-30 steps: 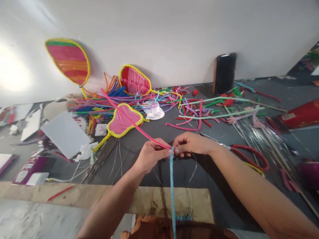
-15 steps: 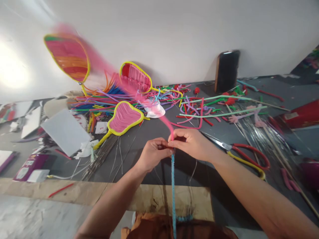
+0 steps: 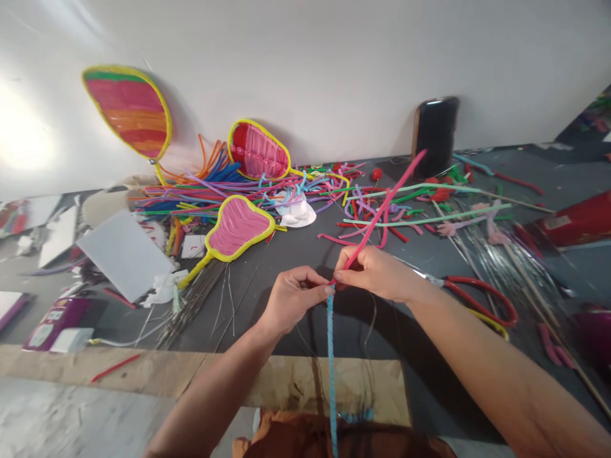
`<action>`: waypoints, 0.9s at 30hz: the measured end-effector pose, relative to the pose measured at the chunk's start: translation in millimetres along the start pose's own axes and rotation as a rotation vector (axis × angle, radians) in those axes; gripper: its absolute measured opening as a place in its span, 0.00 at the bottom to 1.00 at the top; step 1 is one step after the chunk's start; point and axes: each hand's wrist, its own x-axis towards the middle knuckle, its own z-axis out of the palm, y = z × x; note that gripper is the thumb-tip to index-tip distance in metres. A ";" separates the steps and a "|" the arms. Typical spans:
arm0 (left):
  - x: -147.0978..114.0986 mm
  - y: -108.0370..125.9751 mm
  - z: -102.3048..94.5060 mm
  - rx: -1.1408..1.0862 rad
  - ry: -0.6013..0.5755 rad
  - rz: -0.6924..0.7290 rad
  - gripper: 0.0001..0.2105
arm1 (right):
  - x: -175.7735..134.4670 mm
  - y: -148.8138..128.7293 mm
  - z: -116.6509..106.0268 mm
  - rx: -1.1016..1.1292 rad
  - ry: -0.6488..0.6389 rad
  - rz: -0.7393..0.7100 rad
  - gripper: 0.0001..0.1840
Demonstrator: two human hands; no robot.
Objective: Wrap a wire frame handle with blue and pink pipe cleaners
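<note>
Near the middle of the table my left hand [image 3: 296, 296] pinches the top end of a blue pipe cleaner [image 3: 331, 362], which hangs straight down toward my lap. Right beside it, my right hand [image 3: 370, 272] grips the lower end of a pink pipe cleaner [image 3: 386, 213]. The pink one slants up and to the right from my fingers. Both sets of fingertips meet where pink joins blue; the exact joint is partly hidden. Behind my hands lies a loose heap of coloured pipe cleaners [image 3: 191, 194]. A pink panel with a yellow rim [image 3: 241, 228] lies left of them.
Red-and-yellow-handled pliers [image 3: 482, 299] lie by my right forearm. A phone [image 3: 434, 137] leans on the wall. Two more yellow-rimmed panels, a striped one [image 3: 128, 114] and a pink one [image 3: 260, 149], stand at the back. Thin wires [image 3: 195, 305] and a white card [image 3: 126, 254] lie left.
The free end of the pink pipe cleaner has swung from the upper left to the upper right. My hands have stayed in nearly the same place, pinched together.
</note>
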 end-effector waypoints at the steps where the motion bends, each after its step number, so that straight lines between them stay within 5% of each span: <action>1: -0.5 -0.1 0.4 0.006 -0.001 0.004 0.09 | 1.1 1.9 0.2 0.063 -0.028 0.018 0.07; 9: -3.0 -1.2 2.8 -0.006 -0.047 0.005 0.09 | 10.7 21.9 6.4 0.543 -0.216 0.173 0.19; 17: 0.6 -2.0 -2.0 -0.014 -0.054 -0.001 0.09 | 11.0 26.3 2.9 0.627 -0.325 0.148 0.18; 27: -0.3 -0.9 1.8 0.117 -0.035 -0.016 0.09 | 11.3 26.2 5.8 0.492 -0.207 0.110 0.17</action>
